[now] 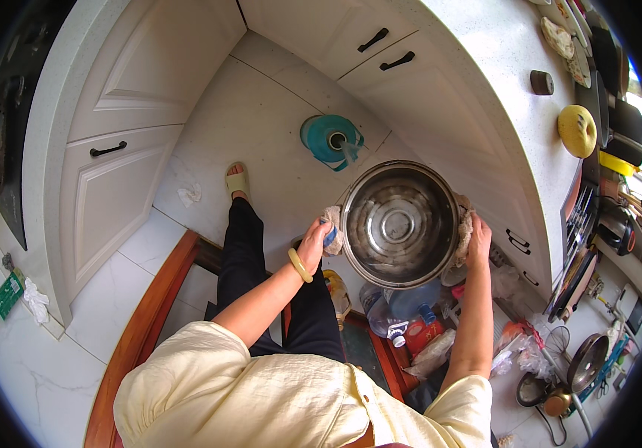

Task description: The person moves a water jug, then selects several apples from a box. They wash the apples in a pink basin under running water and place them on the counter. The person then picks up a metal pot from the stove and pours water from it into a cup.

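Observation:
A round stainless steel pot (399,224) is held in front of me between both hands, with its inside facing up toward the camera. My left hand (314,242) grips its left side through a beige cloth (332,229) with a blue patch. On the opposite side my right hand (479,241) holds the pot through another beige cloth (462,231). The pot's handles are hidden under the cloths. Just beyond the rim, a teal jug (321,137) with a round open mouth stands on the tiled floor. Something clear and pale (350,151) shows at that mouth; whether it is water cannot be told.
White cabinets (130,190) flank the floor on both sides. A yellow round fruit (577,131) sits on the right counter (500,73). Plastic bottles (410,305) and bags crowd below the pot. A wooden door frame (142,336) crosses behind my feet. Crumpled tissue (189,195) lies on the floor.

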Demonstrator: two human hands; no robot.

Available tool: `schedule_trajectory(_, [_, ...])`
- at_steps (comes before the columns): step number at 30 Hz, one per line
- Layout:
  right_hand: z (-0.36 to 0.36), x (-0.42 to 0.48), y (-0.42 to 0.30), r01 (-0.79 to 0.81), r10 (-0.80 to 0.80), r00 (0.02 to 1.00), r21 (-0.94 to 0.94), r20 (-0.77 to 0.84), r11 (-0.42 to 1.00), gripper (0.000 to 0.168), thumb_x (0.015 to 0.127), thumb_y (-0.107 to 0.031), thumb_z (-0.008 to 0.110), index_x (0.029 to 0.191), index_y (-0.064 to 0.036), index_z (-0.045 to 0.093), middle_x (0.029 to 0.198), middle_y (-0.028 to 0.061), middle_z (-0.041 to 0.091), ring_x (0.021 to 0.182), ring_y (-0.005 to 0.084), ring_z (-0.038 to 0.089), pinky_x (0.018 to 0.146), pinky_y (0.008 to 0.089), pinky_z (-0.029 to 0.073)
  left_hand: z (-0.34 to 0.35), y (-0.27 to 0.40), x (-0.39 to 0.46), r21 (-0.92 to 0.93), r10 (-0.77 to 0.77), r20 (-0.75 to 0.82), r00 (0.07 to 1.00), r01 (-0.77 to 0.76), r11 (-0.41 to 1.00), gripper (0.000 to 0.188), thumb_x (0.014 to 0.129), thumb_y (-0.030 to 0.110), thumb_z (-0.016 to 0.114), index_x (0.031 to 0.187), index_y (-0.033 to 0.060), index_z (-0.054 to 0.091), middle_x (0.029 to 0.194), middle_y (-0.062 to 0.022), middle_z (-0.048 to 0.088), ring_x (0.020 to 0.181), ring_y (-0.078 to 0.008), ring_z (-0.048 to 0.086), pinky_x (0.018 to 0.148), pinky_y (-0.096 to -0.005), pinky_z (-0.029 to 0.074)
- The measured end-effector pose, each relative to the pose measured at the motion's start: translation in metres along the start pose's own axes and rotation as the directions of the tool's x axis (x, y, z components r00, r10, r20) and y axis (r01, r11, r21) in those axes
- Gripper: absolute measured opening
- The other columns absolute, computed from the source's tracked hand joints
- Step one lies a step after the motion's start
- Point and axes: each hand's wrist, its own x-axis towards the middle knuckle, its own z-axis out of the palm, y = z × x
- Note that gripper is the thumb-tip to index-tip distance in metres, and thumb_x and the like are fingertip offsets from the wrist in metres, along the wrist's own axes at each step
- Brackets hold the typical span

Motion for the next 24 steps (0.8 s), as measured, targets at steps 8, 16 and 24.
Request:
schedule_trajectory(8, [0.002,-0.009,-0.02,0.034,-0.034,0.999,-0.039,-0.005,0.999,0.034,0.084,-0.025,0.05,0.098,0.006,0.057,0.089,0.0091,0.059,0.081,0.0146,0.051,0.074,0.026,0.04,0.003,-0.002,-0.003,0.0,0.019,0.002,1.0,-0.019,1.0,0.035,0.086,0.018,0.037,0.118,0.0031,0.041,0.107,-0.0039,0.052,0.095,-0.0128,0.051,0.084,-0.0271,0.039])
schedule_trajectory(16, [-0.008,-0.005,-0.021,0.051,-0.052,0.999,-0.114,-0.004,0.992,0.035,0.084,-0.026,0.05,0.097,0.006,0.057,0.085,0.0092,0.059,0.079,0.0152,0.051,0.074,0.0262,0.04,0.012,0.004,-0.01,-0.023,-0.02,-0.014,1.0,0.019,1.0,0.032,0.086,0.019,0.038,0.113,0.0036,0.043,0.102,-0.0035,0.053,0.091,-0.0115,0.052,0.082,-0.0256,0.04])
schedule_trajectory(24, [-0.006,-0.01,-0.032,0.057,-0.055,0.998,-0.073,0.037,0.996,0.034,0.085,-0.026,0.049,0.095,0.006,0.057,0.081,0.007,0.059,0.072,0.0132,0.052,0.067,0.0248,0.042,0.016,0.006,-0.012,-0.043,-0.028,-0.006,1.0,0.028,0.999,0.035,0.084,0.021,0.04,0.113,0.003,0.044,0.097,-0.0035,0.052,0.085,-0.0102,0.05,0.077,-0.0232,0.04])
